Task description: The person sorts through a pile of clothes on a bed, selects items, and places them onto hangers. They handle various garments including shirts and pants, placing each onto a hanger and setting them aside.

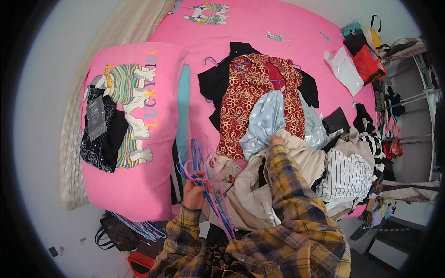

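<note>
My left hand [195, 191] grips a bunch of blue and pink hangers [219, 208] near the bed's front edge. With my right hand [276, 141] I hold gathered cloth of a light-blue dotted satin garment [266, 113]. That garment lies partly over a red and gold patterned garment [240, 100], which has a purple hanger at its collar. Beneath the red garment spreads a black garment [210, 78], with another purple hanger hook showing beside it. Cream cloth [306, 156] touches my right hand and sleeve, and its folds run down between my forearms.
A pink pillow [160, 194] at the left bears a black sequined garment [99, 149]. On the right are a striped white garment [346, 173], a white plastic bag [344, 71] and a red bag [368, 64]. More hangers [139, 226] hang below the pillow, near a brown handbag [120, 232].
</note>
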Demonstrator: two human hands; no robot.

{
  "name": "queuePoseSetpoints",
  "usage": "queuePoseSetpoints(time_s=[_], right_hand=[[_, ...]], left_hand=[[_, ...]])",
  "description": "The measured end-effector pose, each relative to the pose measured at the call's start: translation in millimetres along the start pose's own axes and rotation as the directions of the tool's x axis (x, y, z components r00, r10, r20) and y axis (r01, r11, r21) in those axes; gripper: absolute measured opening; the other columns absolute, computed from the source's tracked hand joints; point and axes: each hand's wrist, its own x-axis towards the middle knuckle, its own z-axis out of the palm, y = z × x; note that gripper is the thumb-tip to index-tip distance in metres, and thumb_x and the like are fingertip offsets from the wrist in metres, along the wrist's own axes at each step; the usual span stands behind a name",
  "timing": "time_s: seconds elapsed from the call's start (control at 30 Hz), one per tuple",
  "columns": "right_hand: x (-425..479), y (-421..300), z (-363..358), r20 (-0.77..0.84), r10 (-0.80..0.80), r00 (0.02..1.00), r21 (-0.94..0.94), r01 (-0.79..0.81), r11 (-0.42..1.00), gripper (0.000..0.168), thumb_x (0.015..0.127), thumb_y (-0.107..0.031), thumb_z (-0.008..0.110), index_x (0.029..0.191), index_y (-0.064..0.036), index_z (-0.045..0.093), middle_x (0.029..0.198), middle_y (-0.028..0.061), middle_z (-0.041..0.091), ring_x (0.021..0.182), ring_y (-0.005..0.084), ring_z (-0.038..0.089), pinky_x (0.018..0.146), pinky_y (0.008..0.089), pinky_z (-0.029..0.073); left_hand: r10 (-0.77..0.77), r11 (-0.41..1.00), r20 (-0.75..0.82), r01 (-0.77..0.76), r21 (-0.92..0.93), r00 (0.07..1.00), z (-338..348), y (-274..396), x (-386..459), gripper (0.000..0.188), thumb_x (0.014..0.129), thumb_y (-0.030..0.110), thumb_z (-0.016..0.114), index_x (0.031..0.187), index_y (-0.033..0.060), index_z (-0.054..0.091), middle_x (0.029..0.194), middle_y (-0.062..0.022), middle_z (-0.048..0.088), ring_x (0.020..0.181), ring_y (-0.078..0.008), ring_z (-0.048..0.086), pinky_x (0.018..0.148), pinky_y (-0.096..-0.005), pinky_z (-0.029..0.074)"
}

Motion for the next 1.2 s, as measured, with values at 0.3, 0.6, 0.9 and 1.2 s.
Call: queuePoseSetpoints(time_s=[0.3, 0.6, 0.9, 1.2], right_hand=[[-178, 194, -90, -0.435, 0.698, 0.569, 0.679, -0.302, 0.669, 0.019, 0.054, -0.014, 0.064, 0.063, -0.005, 0.050, 0.056, 0.0082, 0.053, 0.052, 0.0223, 0.049, 0.055, 0.0335, 0.044], [-228, 211, -37, -0.387, 0.651, 0.653, 0.731, -0.213, 0.648, 0.015, 0.062, -0.015, 0.060, 0.071, -0.005, 0.053, 0.063, 0.0082, 0.054, 0.058, 0.0207, 0.050, 0.058, 0.0320, 0.043], [-217, 203, -33, -0.790, 0.364, 0.493, 0.480, 0.128, 0.868, 0.050, 0.071, -0.029, 0.059, 0.106, 0.006, 0.051, 0.098, 0.0229, 0.055, 0.089, 0.0339, 0.054, 0.080, 0.0397, 0.043], [-266, 157, -22, -0.704, 0.407, 0.582, 0.665, 0.338, 0.666, 0.035, 0.076, -0.014, 0.056, 0.107, 0.001, 0.049, 0.096, 0.0155, 0.056, 0.088, 0.0241, 0.055, 0.076, 0.0313, 0.045]], left_hand=[[0.125, 0.894, -0.150, -0.045, 0.446, 0.981, -4, -7, 3, 0.040, 0.072, 0.000, 0.060, 0.107, 0.0046, 0.041, 0.082, -0.0068, 0.051, 0.057, -0.0108, 0.048, 0.050, -0.0223, 0.039], [0.240, 0.872, -0.007, -0.213, 0.440, 0.971, 30, -5, -28, 0.049, 0.078, -0.001, 0.053, 0.122, 0.0081, 0.032, 0.081, -0.0076, 0.058, 0.044, -0.0063, 0.044, 0.037, -0.0175, 0.031], [0.450, 0.606, 0.058, -0.352, 0.713, 0.891, 17, -5, -120, 0.040, 0.080, 0.007, 0.055, 0.117, 0.0033, 0.040, 0.087, -0.0071, 0.058, 0.056, -0.0062, 0.051, 0.047, -0.0206, 0.041], [0.639, 0.394, 0.112, -0.449, 0.802, 0.761, -64, 62, -319, 0.038, 0.081, 0.014, 0.053, 0.117, 0.0020, 0.047, 0.085, 0.0013, 0.053, 0.073, -0.0045, 0.046, 0.063, -0.0197, 0.040]])
